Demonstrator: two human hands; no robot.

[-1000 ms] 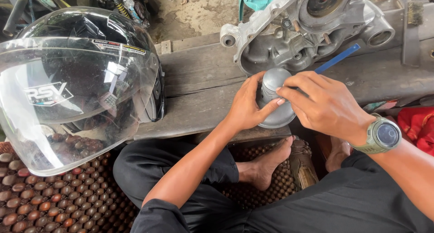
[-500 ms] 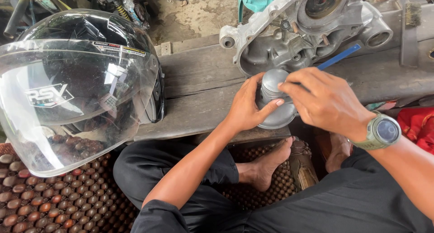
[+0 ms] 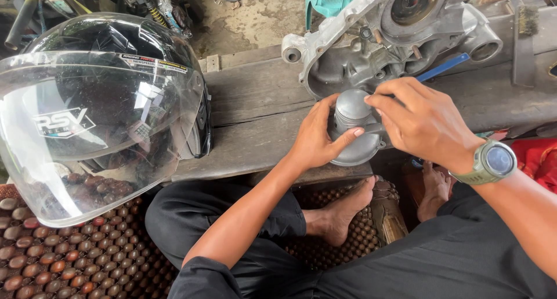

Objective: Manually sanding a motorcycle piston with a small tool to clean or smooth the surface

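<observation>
A grey metal cylindrical part [image 3: 351, 112] with a rounded base stands on the wooden bench [image 3: 255, 119] near its front edge. My left hand [image 3: 316, 138] wraps around its left side and steadies it. My right hand [image 3: 422, 122], with a green watch on the wrist, pinches a blue-handled tool [image 3: 444, 67] whose tip rests against the top of the part. Just behind the part lies a large grey engine casing [image 3: 400, 38].
A black helmet with a clear visor [image 3: 98, 113] sits at the left end of the bench. I sit cross-legged on a wooden-bead mat [image 3: 69, 258], bare feet under the bench. A red object [image 3: 536, 157] lies at the right. Dirt floor and a teal chair lie beyond.
My right hand has shifted slightly right along the top of the part, uncovering more of its cap. My left hand keeps the same grip.
</observation>
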